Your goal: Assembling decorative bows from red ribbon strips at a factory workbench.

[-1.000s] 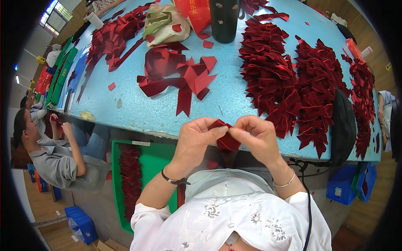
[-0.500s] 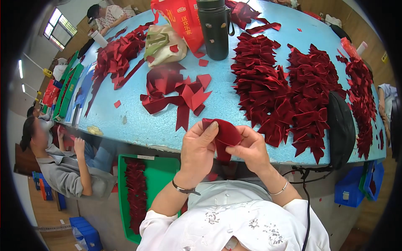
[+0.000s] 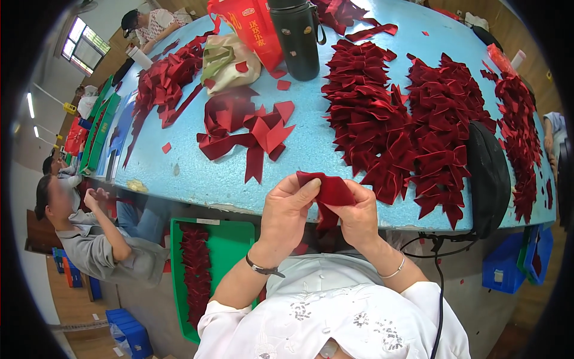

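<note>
A folded piece of dark red velvet ribbon (image 3: 335,191) is stretched between my two hands, just off the table's near edge. My left hand (image 3: 286,210) pinches its left end, thumb on top. At the other end my right hand (image 3: 360,216) grips it between thumb and fingers. A tail of the ribbon hangs below the fold. Cut red ribbon strips (image 3: 251,134) lie loosely on the table beyond my left hand. Past my right hand, velvet bows (image 3: 371,119) are packed in a long row, with a second row of bows (image 3: 445,131) beside it.
The blue table (image 3: 179,185) also bears a dark bottle (image 3: 296,45), a red bag (image 3: 251,30), a cloth pouch (image 3: 230,63) and a black case (image 3: 487,179). A green bin (image 3: 233,263) holding bows stands below left. Co-workers (image 3: 101,233) sit at the left.
My fingers have shifted slightly on the ribbon, and its loop now looks flatter. The co-worker at the left has raised a hand. The whole view has moved a little.
</note>
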Motion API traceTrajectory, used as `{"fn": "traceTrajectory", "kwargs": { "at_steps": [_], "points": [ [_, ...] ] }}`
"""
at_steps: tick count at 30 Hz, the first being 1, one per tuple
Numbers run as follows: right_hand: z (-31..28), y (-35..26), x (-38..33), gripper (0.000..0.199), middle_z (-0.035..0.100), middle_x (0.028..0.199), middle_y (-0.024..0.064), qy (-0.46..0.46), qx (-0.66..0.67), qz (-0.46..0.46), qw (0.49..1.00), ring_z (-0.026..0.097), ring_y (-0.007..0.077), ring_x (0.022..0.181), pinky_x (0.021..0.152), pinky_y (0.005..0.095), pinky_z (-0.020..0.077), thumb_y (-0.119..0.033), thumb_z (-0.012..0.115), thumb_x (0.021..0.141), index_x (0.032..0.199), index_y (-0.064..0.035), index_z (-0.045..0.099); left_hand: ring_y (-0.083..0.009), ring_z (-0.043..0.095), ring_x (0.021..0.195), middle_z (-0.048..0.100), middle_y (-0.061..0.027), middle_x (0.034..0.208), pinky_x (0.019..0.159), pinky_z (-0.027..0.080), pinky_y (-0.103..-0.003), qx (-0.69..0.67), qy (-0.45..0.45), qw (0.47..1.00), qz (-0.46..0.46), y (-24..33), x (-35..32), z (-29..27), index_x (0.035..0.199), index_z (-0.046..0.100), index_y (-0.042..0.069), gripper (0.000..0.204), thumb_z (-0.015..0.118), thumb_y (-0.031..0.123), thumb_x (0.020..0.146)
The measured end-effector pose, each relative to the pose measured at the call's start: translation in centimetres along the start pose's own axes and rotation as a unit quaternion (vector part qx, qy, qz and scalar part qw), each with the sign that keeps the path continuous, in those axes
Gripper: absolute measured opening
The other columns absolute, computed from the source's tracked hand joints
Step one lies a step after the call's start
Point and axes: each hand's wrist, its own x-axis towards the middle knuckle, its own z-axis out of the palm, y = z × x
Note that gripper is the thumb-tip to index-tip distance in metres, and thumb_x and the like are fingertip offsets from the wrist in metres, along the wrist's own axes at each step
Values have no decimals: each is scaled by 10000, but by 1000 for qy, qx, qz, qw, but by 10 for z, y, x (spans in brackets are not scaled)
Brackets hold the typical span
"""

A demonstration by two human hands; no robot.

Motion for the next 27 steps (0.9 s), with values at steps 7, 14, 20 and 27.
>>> {"fn": "traceTrajectory", "kwargs": {
  "at_steps": [7,14,20,27],
  "points": [
    [-8,6,-1,162,655,787,25,25,-13,40,999,571,61,659,591,204,461,-16,681,800,958,16,658,-114,610,779,676,-49,884,719,476,-234,164,1,984,-63,15,5,-5,919,652,17,86,668,52,843],
    [0,9,2,137,633,690,4,65,-103,9,993,543,43,607,527,215,432,-82,711,798,884,10,658,-105,605,778,683,-62,900,704,465,-219,173,-3,984,-50,11,8,-11,929,672,-2,107,673,58,841],
    [10,12,4,142,620,633,6,97,-128,-2,987,532,42,576,492,231,420,-106,721,791,833,9,649,-91,589,839,682,-53,947,791,451,-235,127,29,991,-35,0,10,-14,1024,667,-28,217,666,121,865],
    [16,14,2,153,669,736,18,92,-250,-29,963,550,45,634,556,221,454,-68,733,786,898,9,662,-84,571,829,679,-44,932,789,423,-229,106,43,992,-54,0,12,-18,1003,672,-21,211,669,140,866]
  ]
}}
